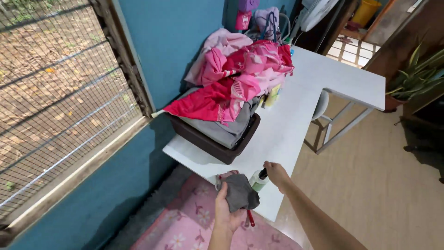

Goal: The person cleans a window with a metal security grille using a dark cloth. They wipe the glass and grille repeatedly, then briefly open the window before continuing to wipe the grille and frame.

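Head view, left hand gripping grey cloth, right hand on bottle at table edge

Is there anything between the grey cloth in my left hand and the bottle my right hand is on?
Nothing visible. The grey cloth in the left hand sits right beside the bottle, whose top the right hand grips.

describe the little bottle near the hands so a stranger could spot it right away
Find the white table along the blue wall, then its near corner, in front of the dark basket piled with pink clothes. The bottle stands there, under the right hand. It is small and pale green with a dark top, unlike the grey cloth in the left hand.
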